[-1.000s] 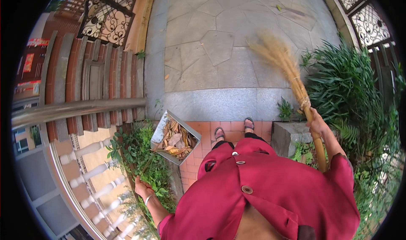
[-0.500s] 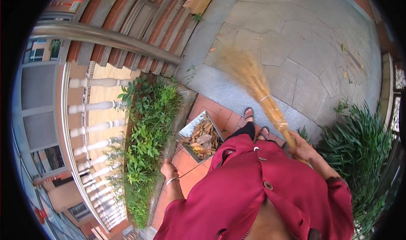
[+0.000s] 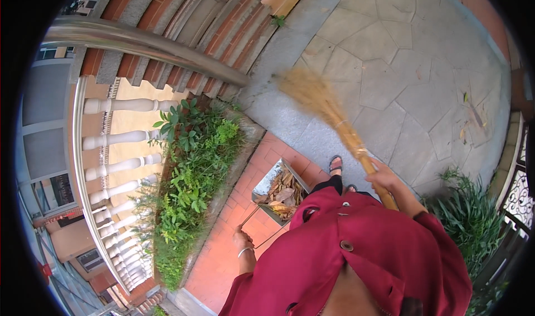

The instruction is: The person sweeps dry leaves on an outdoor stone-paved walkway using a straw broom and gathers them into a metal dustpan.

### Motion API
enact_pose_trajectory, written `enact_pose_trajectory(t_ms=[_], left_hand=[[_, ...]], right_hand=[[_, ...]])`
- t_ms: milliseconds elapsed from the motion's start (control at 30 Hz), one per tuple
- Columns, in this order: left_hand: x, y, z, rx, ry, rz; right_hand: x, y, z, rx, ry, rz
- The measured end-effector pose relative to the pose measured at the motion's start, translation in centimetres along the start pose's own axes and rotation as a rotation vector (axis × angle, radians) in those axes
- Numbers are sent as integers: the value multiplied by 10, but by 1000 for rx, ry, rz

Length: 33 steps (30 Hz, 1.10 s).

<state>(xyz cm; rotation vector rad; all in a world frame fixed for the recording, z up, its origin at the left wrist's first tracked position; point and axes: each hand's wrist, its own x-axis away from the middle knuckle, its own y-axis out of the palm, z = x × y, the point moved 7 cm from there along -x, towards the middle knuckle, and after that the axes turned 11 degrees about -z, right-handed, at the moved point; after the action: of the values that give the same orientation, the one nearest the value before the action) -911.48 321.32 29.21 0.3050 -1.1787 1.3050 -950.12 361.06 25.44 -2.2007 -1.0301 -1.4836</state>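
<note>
The right hand (image 3: 383,176) wraps its fingers round one straw broom (image 3: 346,132), bristles (image 3: 313,96) toward eleven o'clock; the left hand (image 3: 243,240) seems curled round the thin handle (image 3: 249,216) of one leaf-filled dustpan (image 3: 266,183) at one o'clock.

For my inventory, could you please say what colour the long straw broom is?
The long straw broom is golden tan, best seen in the head view.

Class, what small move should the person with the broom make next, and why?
Probably swing the broom rightward with the right hand: stray leaves lie on the stone paving, right of its bristles, while the left hand holds the dustpan of dry leaves.
</note>
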Motion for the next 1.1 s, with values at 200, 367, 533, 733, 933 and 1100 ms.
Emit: enact_pose_trajectory(t_ms=[200,367,533,733,933,1100], left_hand=[[14,33,-6,63,8,40],[26,67,0,124,21,16],[62,106,27,139,7,82],[125,151,79,61,70,209],[161,182,104,72,128,300],[162,198,114,70,117,304]], right_hand=[[88,-144,26,-367,-11,399],[132,-159,-22,-344,-46,494],[117,-144,-52,-192,-42,192],[8,-156,-98,8,-95,-136],[-75,-215,-93,-180,-68,-160],[21,-335,-20,-626,-99,157]])
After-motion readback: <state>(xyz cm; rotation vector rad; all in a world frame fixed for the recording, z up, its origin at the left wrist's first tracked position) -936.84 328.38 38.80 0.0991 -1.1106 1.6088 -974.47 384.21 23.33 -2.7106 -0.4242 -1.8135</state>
